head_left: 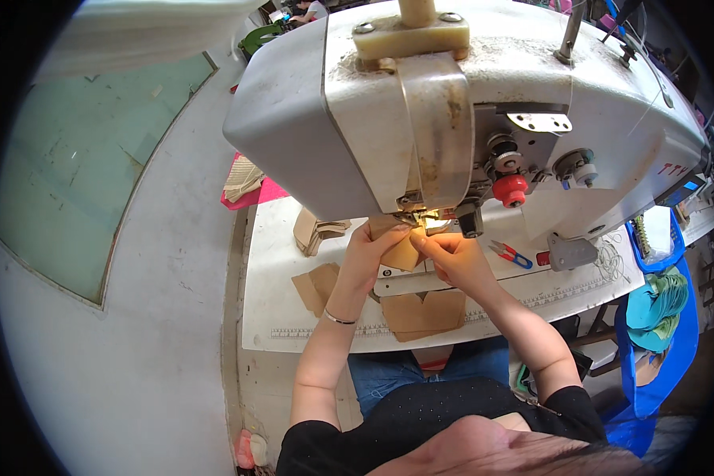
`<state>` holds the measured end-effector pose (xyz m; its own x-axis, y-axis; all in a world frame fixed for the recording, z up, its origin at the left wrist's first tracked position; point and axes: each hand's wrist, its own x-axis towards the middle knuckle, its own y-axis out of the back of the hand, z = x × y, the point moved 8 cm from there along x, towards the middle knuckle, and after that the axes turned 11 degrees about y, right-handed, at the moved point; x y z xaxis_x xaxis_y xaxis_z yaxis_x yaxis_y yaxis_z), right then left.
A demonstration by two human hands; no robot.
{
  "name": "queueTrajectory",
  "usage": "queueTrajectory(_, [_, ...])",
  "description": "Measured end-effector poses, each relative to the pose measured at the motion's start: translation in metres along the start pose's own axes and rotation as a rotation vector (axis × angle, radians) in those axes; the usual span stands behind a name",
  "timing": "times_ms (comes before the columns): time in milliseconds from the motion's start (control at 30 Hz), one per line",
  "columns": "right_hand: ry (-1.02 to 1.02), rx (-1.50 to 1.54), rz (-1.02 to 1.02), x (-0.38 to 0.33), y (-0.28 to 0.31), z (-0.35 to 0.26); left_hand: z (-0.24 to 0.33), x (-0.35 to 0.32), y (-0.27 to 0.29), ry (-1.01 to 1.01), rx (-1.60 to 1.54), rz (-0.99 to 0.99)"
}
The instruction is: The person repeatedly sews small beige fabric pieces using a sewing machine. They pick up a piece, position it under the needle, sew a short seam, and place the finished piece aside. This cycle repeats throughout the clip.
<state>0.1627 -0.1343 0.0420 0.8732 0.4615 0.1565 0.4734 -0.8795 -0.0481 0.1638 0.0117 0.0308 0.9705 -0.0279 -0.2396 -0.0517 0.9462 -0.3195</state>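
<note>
Both hands are under the head of a large white sewing machine (420,119), close to its lit needle area. My left hand (370,247) pinches a small tan piece of material (402,256), its thumb pointing toward the needle. From the other side my right hand (451,255) closes thumb and forefinger on the same piece, near the presser foot. Part of the piece is hidden by my fingers and the machine. Cut tan pieces (424,312) lie flat at the table's front, below my hands. Another tan piece (316,289) lies beside my left forearm.
Stacked tan pieces (313,230) stand at the table's left. Thread snips (512,254) with red and blue handles lie right of my right hand, near tangled thread (608,260). A ruler strip (563,292) runs along the front. A blue bin (665,373) with teal pieces stands at the right.
</note>
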Motion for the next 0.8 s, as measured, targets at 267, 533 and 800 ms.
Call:
queueTrajectory(267, [0.058,0.016,-0.018,-0.007,-0.006,-0.003,-0.007,-0.003,-0.004,0.051,-0.047,-0.088])
queueTrajectory(533, [0.016,0.018,0.031,0.001,-0.004,0.004,0.003,0.013,0.004,0.047,-0.013,-0.049])
queueTrajectory(800, [0.058,0.018,0.037,0.001,-0.004,0.007,0.009,0.016,-0.001,-0.018,0.074,-0.116])
